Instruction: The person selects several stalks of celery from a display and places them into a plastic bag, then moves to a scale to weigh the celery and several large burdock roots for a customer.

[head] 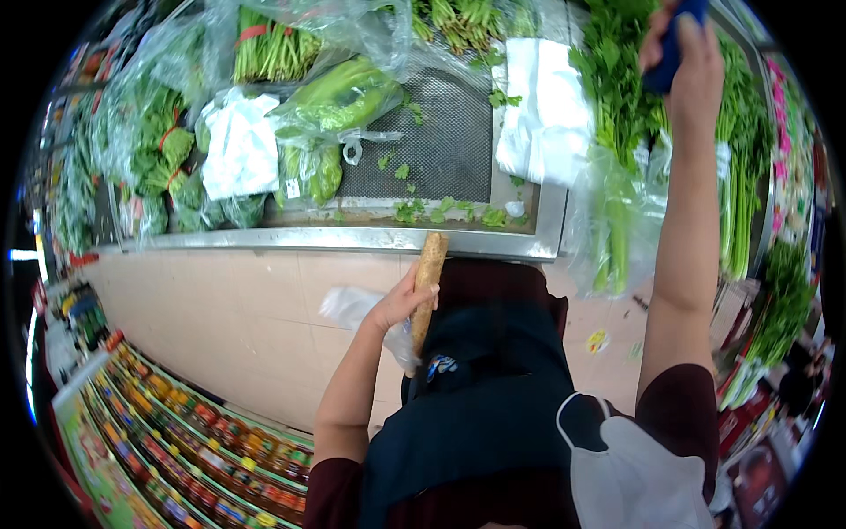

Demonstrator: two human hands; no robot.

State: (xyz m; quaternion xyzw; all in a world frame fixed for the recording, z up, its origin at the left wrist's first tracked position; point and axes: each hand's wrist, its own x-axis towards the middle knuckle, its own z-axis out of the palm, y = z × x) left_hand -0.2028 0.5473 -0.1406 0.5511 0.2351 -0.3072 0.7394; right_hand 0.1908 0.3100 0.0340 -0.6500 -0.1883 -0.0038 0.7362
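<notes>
My left hand (402,301) grips a long brown root, probably a yam (431,264), held nearly upright before my apron. Its top end comes up to the metal rim of the display counter (489,243). Clear plastic (398,347) surrounds or hangs by its lower end, and a whitish plastic bag (350,304) shows behind my wrist. My right arm reaches far out at the upper right. There my right hand (699,73) is closed around a dark blue object (661,76), blurred and partly cut off, above leafy celery (615,86).
On the counter lie a stack of white plastic bags (545,112), bagged green vegetables (344,96), bundled stems (277,53) and a perforated dark mat (436,139) with loose leaves. Bagged celery (615,244) overhangs the counter's edge. Shelves of jars (218,430) stand at lower left.
</notes>
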